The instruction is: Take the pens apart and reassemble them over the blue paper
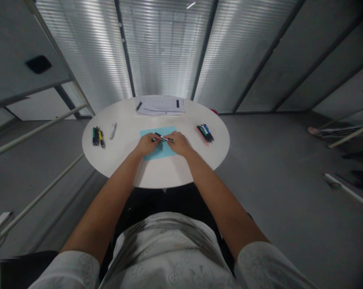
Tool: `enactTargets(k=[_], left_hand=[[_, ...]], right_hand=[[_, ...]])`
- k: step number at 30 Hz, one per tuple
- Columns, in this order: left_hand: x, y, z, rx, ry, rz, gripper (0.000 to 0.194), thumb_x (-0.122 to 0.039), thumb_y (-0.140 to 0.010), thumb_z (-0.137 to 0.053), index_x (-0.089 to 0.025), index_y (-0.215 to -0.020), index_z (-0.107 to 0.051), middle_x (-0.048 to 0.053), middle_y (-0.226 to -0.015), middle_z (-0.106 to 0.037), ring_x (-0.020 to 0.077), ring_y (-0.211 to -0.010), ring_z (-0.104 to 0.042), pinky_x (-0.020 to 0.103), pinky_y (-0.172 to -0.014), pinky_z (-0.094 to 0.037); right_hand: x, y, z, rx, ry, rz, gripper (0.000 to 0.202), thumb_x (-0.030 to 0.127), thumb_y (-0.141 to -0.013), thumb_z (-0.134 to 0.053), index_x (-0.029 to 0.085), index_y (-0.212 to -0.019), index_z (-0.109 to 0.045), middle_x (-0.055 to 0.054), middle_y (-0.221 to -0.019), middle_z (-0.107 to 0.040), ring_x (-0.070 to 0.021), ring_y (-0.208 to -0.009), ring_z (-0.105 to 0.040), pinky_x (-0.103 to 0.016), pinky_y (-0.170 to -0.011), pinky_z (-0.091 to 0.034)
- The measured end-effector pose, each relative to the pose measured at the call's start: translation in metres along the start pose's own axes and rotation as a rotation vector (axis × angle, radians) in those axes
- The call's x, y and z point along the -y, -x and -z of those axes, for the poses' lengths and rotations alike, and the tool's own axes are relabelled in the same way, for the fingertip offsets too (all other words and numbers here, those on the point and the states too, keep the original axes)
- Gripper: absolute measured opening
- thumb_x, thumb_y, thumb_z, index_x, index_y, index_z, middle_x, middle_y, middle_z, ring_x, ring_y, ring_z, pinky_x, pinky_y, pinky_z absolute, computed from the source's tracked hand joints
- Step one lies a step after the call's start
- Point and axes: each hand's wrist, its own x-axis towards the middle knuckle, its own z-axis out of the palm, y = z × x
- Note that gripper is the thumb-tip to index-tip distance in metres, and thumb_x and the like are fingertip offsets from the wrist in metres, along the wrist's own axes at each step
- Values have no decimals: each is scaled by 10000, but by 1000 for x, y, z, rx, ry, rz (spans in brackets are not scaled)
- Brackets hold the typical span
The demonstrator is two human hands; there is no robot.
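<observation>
My left hand (147, 144) and my right hand (180, 143) meet above a light blue sheet of paper (159, 154) on a round white table (166, 176). Between them is a slim black-and-white pen (162, 137), pinched by the fingers of both hands. Dark ends stick out by the fingers on either side; whether they belong to one pen or two I cannot make out. The fingertips are partly hidden behind the knuckles.
Left on the table are several markers (95, 136) and a white pen (113, 131). On the right lies a bunch of pens (205, 134). Papers (160, 106) are stacked at the far edge. A metal rail (38, 125) runs left of the table; a person's foot (313, 131) shows far right.
</observation>
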Motion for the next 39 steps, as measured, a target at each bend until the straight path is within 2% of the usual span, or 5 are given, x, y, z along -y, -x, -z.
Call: enactTargets(k=[13, 19, 23, 33, 39], left_hand=[[-3, 1, 4, -16, 27, -2, 272, -219, -765, -546, -174, -921, -764, 80, -948, -708, 194, -790, -606, 329, -786, -483], [2, 0, 2, -13, 17, -23, 288, -215, -760, -537, -166, -937, -759, 81, -948, -710, 188, -792, -608, 320, -793, -480], [3, -1, 2, -6, 10, -24, 290, -219, -757, -538, -167, -938, -758, 76, -952, -709, 179, -766, -605, 310, -781, -480], [-3, 0, 4, -11, 32, -6, 251, -203, -745, -550, -196, -878, -762, 58, -940, -718, 182, -771, -605, 311, -779, -482], [-4, 0, 5, -8, 41, 0, 244, -203, -739, -554, -196, -865, -763, 66, -917, -716, 187, -780, -602, 314, -784, -482]], right_hand=[[1, 1, 0, 12, 24, 24, 280, 224, -869, -549, 349, -1029, -741, -30, -1027, -646, -200, -950, -541, -345, -867, -417], [10, 4, 9, 37, 59, 6, 345, 236, -863, -565, 333, -1177, -667, -45, -1061, -650, -215, -989, -544, -355, -883, -417], [12, 5, 10, 29, 95, -8, 324, 231, -878, -538, 305, -1169, -660, -62, -1063, -639, -225, -1001, -537, -367, -894, -414], [-4, -1, -6, -57, -118, -4, 302, 77, -816, -513, 233, -985, -709, -45, -966, -536, -156, -894, -546, -284, -855, -438], [-6, -3, -6, -85, -188, 46, 327, 34, -836, -461, 211, -938, -717, -54, -929, -539, -167, -940, -520, -312, -908, -408]])
